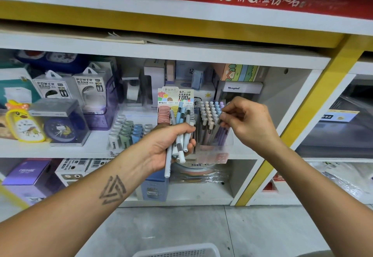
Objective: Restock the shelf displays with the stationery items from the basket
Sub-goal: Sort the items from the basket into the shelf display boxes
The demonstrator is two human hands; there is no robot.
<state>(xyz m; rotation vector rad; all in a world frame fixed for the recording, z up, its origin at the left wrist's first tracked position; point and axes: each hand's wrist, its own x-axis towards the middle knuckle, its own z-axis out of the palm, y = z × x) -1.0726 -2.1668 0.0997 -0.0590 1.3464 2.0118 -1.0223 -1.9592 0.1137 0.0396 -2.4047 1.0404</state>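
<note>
My left hand (167,145) grips a bundle of several pens (181,129), white and pale blue, in front of the shelf. Just right of it stands a clear pen display stand (212,149) holding rows of pastel pens (210,115) upright. My right hand (244,121) is at the stand's right side, fingertips pinching a purple pen (221,130) that sits in the rightmost row. A lead-refill display card (175,95) stands behind the bundle. The rim of a white basket (177,251) shows at the bottom edge.
White shelf board (60,149) carries power bank boxes (88,89), a yellow duck clock (24,123), a blue clock in a clear box (58,127) and a tray of erasers (127,133). Boxes fill the lower shelf. A yellow post (302,115) stands at right. Grey floor below.
</note>
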